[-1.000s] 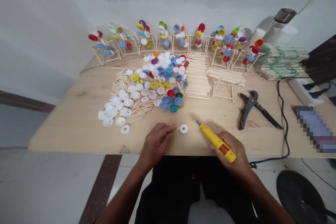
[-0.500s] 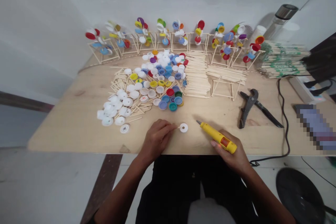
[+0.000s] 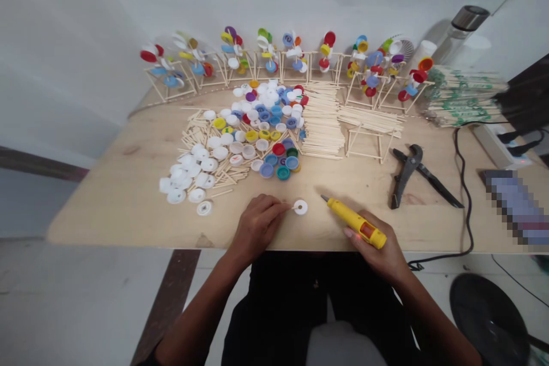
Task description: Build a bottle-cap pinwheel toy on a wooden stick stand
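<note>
My left hand [image 3: 257,226] rests on the wooden table [image 3: 128,189] near its front edge, fingers pinched on a short stick whose tip reaches a white bottle cap [image 3: 300,207]. My right hand [image 3: 380,251] grips a yellow pen-shaped glue tool [image 3: 354,223], its tip pointing up-left toward the cap, a short gap away. A black cord runs from the right hand's side off the table edge.
Loose bottle caps [image 3: 253,131] and short sticks lie mid-table, with a stack of long sticks [image 3: 321,120] and a stick frame [image 3: 369,143] beside them. Stick-and-cap models [image 3: 266,57] line the back edge. Black pliers [image 3: 407,174], a power strip [image 3: 497,146] and a bottle [image 3: 465,31] are at right.
The hands have stayed almost still; the right hand with the yellow tool has settled slightly lower toward the table edge. The view has shifted a little.
</note>
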`<act>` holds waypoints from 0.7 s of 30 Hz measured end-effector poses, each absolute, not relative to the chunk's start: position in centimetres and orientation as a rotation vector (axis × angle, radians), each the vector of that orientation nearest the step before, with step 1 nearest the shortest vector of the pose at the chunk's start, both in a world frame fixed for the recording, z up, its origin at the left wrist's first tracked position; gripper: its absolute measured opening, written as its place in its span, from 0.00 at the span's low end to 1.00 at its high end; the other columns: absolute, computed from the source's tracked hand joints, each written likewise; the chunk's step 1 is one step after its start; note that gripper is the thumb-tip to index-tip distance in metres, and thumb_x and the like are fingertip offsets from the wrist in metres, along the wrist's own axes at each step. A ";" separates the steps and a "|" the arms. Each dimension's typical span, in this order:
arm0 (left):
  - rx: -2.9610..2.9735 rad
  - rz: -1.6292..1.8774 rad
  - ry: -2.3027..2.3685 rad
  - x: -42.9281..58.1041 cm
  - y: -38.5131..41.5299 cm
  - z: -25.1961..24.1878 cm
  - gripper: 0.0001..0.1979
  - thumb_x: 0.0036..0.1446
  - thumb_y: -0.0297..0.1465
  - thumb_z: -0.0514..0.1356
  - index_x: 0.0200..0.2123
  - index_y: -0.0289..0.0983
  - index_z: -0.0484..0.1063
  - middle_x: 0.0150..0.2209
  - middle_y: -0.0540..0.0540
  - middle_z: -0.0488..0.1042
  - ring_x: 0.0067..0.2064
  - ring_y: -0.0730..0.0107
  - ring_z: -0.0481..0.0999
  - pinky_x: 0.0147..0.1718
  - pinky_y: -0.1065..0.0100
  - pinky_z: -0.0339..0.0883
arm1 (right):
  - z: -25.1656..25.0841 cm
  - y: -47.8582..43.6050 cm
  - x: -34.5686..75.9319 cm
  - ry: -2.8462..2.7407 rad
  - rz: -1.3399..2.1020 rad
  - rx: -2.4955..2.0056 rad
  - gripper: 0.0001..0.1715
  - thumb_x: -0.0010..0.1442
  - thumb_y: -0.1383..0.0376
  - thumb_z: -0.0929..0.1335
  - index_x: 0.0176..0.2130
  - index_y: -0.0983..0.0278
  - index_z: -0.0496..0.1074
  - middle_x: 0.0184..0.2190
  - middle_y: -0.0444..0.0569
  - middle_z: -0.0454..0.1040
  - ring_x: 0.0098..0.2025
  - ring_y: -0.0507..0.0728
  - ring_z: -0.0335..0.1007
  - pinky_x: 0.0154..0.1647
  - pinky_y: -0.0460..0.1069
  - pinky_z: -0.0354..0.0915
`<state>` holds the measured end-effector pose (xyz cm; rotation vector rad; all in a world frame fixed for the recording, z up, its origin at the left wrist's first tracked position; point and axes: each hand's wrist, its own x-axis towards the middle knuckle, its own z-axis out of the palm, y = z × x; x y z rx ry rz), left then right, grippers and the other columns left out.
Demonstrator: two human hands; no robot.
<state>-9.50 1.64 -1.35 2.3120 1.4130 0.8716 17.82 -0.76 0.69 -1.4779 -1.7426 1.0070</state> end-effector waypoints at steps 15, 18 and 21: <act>2.470 0.914 1.399 -9.2 1.7 -1.4 0.10 0.61 0.23 0.53 0.40 0.36 0.74 0.32 0.44 0.73 0.34 0.67 0.68 0.33 0.65 0.65 | 1.1 -0.7 17.6 -1.734 1.045 -1.521 0.13 0.59 0.57 0.67 0.29 0.61 0.62 0.25 0.41 0.60 0.26 0.51 0.58 0.26 0.46 0.57; 2.496 0.897 1.411 -9.0 1.6 -1.2 0.11 0.61 0.23 0.52 0.40 0.36 0.74 0.32 0.44 0.73 0.34 0.67 0.68 0.32 0.66 0.65 | 1.2 -0.7 17.6 -1.736 1.047 -1.523 0.14 0.59 0.57 0.67 0.29 0.61 0.62 0.25 0.41 0.60 0.26 0.51 0.58 0.26 0.46 0.57; 2.507 0.883 1.425 -8.9 1.5 -1.0 0.11 0.61 0.23 0.52 0.40 0.36 0.74 0.31 0.45 0.73 0.34 0.67 0.67 0.32 0.66 0.64 | 1.1 -0.7 17.6 -1.735 1.045 -1.521 0.14 0.59 0.56 0.67 0.29 0.61 0.62 0.25 0.41 0.60 0.26 0.51 0.58 0.26 0.46 0.57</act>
